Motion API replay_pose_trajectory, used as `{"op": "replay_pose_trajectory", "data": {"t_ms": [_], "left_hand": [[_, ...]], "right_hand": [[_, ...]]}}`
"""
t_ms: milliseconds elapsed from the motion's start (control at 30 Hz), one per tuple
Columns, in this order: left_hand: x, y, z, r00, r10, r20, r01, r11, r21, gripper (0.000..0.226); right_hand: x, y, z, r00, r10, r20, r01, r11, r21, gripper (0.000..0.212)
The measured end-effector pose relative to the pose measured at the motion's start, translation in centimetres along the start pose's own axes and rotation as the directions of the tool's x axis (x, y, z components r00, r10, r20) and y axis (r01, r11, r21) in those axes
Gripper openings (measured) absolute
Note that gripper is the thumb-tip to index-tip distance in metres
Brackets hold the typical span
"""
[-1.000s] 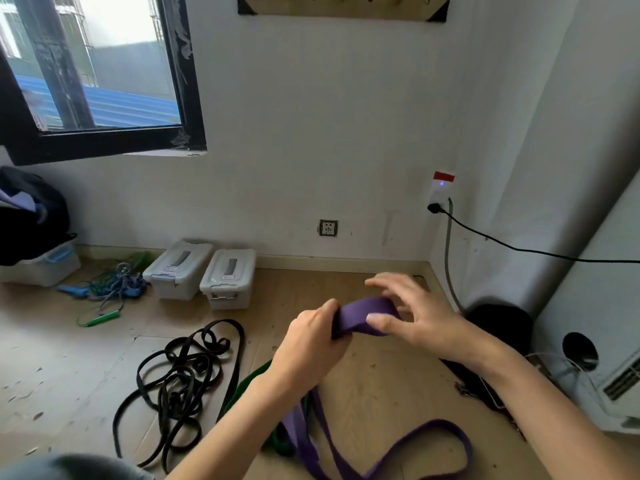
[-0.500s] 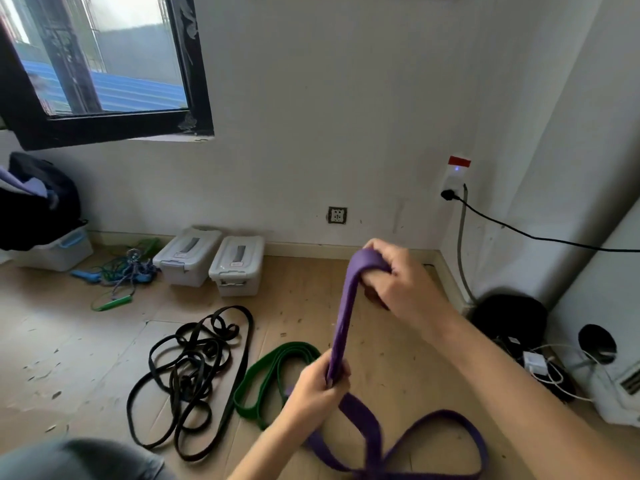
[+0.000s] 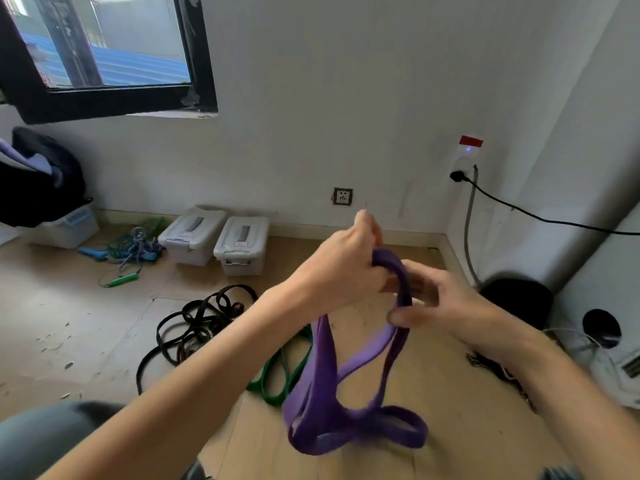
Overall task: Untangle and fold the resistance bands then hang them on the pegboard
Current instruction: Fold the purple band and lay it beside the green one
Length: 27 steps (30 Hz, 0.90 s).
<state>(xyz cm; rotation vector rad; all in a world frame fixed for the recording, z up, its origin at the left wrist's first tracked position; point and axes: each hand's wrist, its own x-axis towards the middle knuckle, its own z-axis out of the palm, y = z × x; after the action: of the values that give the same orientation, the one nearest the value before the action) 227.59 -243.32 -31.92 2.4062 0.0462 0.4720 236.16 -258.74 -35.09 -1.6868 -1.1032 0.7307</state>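
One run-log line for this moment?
left hand: grips purple rubber band | right hand: holds it | band: folded, hanging | pegboard: unseen

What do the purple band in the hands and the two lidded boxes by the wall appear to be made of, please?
Purple band: probably rubber or latex, matte; it droops in limp, smooth loops. Lidded boxes: likely hard plastic, pale and slightly translucent, with moulded lids and clip latches.

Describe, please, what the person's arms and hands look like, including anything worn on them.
Both forearms are bare right up to the bottom frame edge, with no sleeves in view. The left hand and right hand wear no gloves, and no watch, ring or bracelet is visible. The fingers are bare; motion blur softens the right hand's detail.
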Motion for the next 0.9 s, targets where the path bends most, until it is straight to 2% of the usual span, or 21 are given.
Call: {"op": "replay_pose_trajectory", "data": {"t_ms": [33,100,167,200,267,300,333,367,400,467,500,533,567,600,633,667,733,800,900], "left_hand": [[-0.1,-0.1,0.2,1.0,-0.004,-0.004,0.004,1.0,0.004,0.026],[-0.4,-1.2,0.4,0.999,-0.007,-0.041,0.006,1.0,-0.02,0.027],[-1.4,-3.0,1.6,0.999,-0.018,-0.05,0.01,0.989,-0.148,0.024],[-2.4,-4.1,2.9,0.999,-0.047,-0.006,0.045,0.974,-0.222,0.026],[-4.9,-6.3,5.8,0.974,-0.133,0.183,0.184,0.938,-0.293,0.033],[-6.1,-7.2,6.7,0.948,-0.184,0.259,0.261,0.917,-0.303,0.034],[-6.6,-8.0,7.1,0.936,-0.236,0.263,0.318,0.886,-0.337,0.032],[-6.4,-8.5,6.9,0.94,-0.281,0.194,0.338,0.848,-0.409,0.032],[-5.8,-8.7,6.1,0.944,-0.319,0.083,0.317,0.807,-0.499,0.033],[-4.0,-8.0,3.0,0.933,-0.336,-0.126,0.19,0.761,-0.62,0.032],[-3.0,-7.1,1.3,0.941,-0.282,-0.185,0.119,0.79,-0.601,0.03],[-2.2,-6.0,0.0,0.956,-0.211,-0.205,0.084,0.864,-0.496,0.028],[-1.6,-4.8,-0.6,0.973,-0.137,-0.185,0.075,0.949,-0.307,0.029],[-1.1,-3.7,-0.8,0.987,-0.081,-0.141,0.068,0.993,-0.101,0.032],[-0.7,-2.6,-0.6,0.994,-0.056,-0.094,0.06,0.997,0.048,0.035],[-0.5,-1.8,-0.1,0.996,-0.061,-0.063,0.066,0.994,0.083,0.036],[-0.6,-1.2,0.4,0.989,-0.132,-0.072,0.131,0.991,-0.016,0.034],[-1.1,-1.8,0.8,0.979,-0.169,-0.113,0.149,0.976,-0.16,0.03],[-3.7,-3.9,4.0,0.983,-0.178,-0.053,0.149,0.926,-0.347,0.02]], "right_hand": [[0.3,-0.5,0.7,1.0,-0.007,-0.025,0.005,0.996,-0.086,0.037],[1.1,-1.8,1.7,0.978,-0.07,-0.195,0.058,0.996,-0.065,0.011],[1.5,-2.6,2.6,0.935,-0.161,-0.315,0.166,0.986,-0.012,0.02],[1.8,-3.0,2.8,0.917,-0.188,-0.351,0.221,0.974,0.056,0.025],[1.9,-3.9,2.6,0.899,-0.19,-0.395,0.328,0.89,0.318,0.026],[1.9,-4.2,2.2,0.894,-0.201,-0.401,0.365,0.846,0.388,0.024],[1.8,-4.3,1.7,0.892,-0.222,-0.395,0.376,0.849,0.371,0.022],[1.6,-3.8,0.9,0.901,-0.236,-0.365,0.343,0.902,0.262,0.019],[1.3,-3.0,0.3,0.926,-0.222,-0.305,0.264,0.959,0.1,0.017],[0.5,-1.1,-0.1,0.986,-0.045,-0.161,0.01,0.977,-0.212,0.013],[0.1,-0.1,0.0,0.99,0.071,-0.118,-0.099,0.963,-0.249,0.026],[-0.3,0.7,0.4,0.984,0.143,-0.102,-0.16,0.969,-0.185,0.045],[-0.4,1.3,0.9,0.983,0.159,-0.089,-0.166,0.983,-0.081,0.062],[-0.3,1.4,1.5,0.988,0.131,-0.082,-0.132,0.991,-0.007,0.07],[-0.1,1.3,2.1,0.993,0.08,-0.082,-0.08,0.997,0.008,0.069],[0.1,1.2,2.6,0.994,0.029,-0.102,-0.03,1.0,-0.004,0.06],[0.5,0.5,3.1,0.97,-0.047,-0.237,0.031,0.997,-0.071,0.035],[0.9,-0.5,2.8,0.938,-0.096,-0.334,0.071,0.994,-0.086,0.02],[1.1,-2.1,2.8,0.935,-0.138,-0.327,0.203,0.964,0.172,0.012]]}}
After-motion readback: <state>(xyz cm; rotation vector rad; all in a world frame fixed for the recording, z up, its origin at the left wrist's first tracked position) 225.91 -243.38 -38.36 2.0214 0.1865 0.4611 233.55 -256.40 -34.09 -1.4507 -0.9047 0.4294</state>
